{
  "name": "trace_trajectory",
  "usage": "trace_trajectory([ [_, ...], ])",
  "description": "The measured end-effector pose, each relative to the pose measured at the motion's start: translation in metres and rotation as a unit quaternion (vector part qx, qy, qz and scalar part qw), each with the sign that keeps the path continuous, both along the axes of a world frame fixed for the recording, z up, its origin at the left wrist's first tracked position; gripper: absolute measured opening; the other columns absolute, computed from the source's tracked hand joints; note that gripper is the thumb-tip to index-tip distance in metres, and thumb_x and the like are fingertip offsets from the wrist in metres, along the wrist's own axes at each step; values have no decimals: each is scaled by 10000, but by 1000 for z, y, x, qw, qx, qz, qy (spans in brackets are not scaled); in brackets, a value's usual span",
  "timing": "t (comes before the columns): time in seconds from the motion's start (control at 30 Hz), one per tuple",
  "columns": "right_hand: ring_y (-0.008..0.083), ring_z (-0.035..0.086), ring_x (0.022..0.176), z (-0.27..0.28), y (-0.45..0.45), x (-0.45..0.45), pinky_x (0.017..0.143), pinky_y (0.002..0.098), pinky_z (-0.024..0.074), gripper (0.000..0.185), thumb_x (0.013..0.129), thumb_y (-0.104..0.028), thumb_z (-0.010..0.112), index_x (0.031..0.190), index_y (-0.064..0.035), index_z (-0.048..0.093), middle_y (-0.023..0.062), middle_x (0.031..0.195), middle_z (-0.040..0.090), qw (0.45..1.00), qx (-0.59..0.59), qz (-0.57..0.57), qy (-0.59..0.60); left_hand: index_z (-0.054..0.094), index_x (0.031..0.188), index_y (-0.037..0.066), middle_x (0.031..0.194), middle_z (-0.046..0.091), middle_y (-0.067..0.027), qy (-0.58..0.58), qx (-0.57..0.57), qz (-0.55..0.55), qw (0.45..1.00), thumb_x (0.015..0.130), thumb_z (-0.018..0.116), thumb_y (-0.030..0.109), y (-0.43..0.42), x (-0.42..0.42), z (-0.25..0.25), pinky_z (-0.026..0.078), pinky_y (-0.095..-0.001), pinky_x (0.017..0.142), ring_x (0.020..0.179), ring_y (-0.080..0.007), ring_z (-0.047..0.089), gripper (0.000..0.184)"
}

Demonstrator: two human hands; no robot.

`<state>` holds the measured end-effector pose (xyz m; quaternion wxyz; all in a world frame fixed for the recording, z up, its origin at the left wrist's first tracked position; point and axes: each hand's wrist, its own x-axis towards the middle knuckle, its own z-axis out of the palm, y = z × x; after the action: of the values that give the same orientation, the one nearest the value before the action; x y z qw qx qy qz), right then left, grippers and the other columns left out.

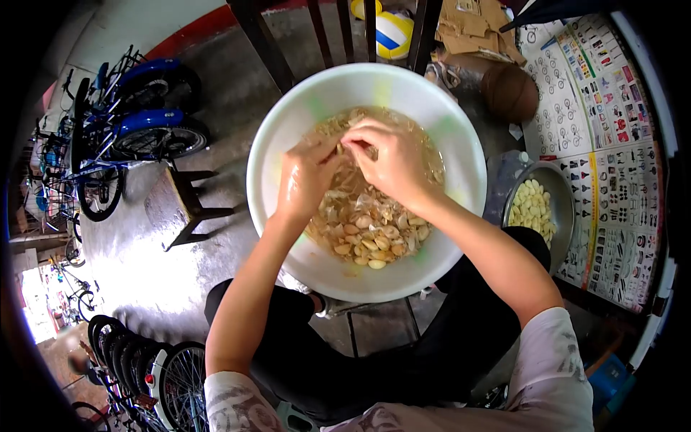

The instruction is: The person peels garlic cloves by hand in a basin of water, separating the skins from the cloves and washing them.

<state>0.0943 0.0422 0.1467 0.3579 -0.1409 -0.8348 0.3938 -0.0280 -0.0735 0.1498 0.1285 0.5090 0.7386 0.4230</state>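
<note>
A large white basin (277,237) stands in front of me, holding water, loose papery skins and many garlic cloves (374,248). Over its middle, my left hand (306,173) and my right hand (389,155) meet at the fingertips. The fingers of both are pinched together around something too small to make out. Both hands look wet. At the right, a metal bowl (565,209) contains pale peeled cloves (531,209).
A small wooden stool (188,205) stands on the left, near blue bicycles (151,122). Tyres (129,360) are at the lower left. A dark slatted chair (317,32) is beyond the basin, with a ball (394,36) behind it. A printed chart (612,165) lies at the right.
</note>
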Motion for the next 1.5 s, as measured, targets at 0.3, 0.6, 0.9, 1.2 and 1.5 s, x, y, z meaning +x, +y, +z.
trace_trajectory([
  [0.3, 337, 601, 848, -4, -2, -4, 739, 415, 498, 88, 922, 12, 541, 1004, 2, 570, 139, 949, 579, 998, -35, 28, -43, 703, 1031, -28, 849, 653, -150, -64, 1, 6, 998, 799, 752, 47, -1, 1, 3, 500, -333, 668, 724, -240, 610, 248],
  [0.6, 217, 697, 739, 11, 18, -3, 648, 317, 556, 159, 802, -20, 736, 957, -54, 728, 48, 869, 707, 998, 42, 49, 24, 691, 1166, 4, 912, 650, -55, -247, 18, -34, 968, 907, 682, 103, -1, -10, 7, 504, -275, 734, 807, -103, 576, 277],
  [0.9, 248, 675, 764, 7, 23, 1, 646, 345, 538, 110, 803, 11, 714, 900, -33, 687, 64, 862, 670, 993, 81, 65, 55, 651, 1207, -51, 1117, 669, -74, -414, -15, -37, 909, 981, 612, 146, -1, -7, 4, 522, -286, 919, 1008, -125, 620, 302],
  [1.2, 290, 637, 768, 7, 17, 4, 637, 374, 514, 47, 901, -117, 636, 916, -72, 641, 41, 908, 617, 987, 72, 94, -106, 548, 1337, -2, 1196, 614, -61, -548, 22, 26, 836, 1046, 485, 208, 2, -3, 3, 471, -321, 971, 1109, -142, 574, 364],
  [1.5, 224, 657, 763, 14, 27, 0, 700, 320, 537, 209, 868, -48, 671, 1075, -35, 698, 97, 933, 659, 993, -57, 100, -27, 602, 1248, -22, 1020, 663, -46, -435, 16, 26, 900, 995, 586, 142, 3, -4, -4, 524, -258, 800, 897, -89, 610, 302],
])
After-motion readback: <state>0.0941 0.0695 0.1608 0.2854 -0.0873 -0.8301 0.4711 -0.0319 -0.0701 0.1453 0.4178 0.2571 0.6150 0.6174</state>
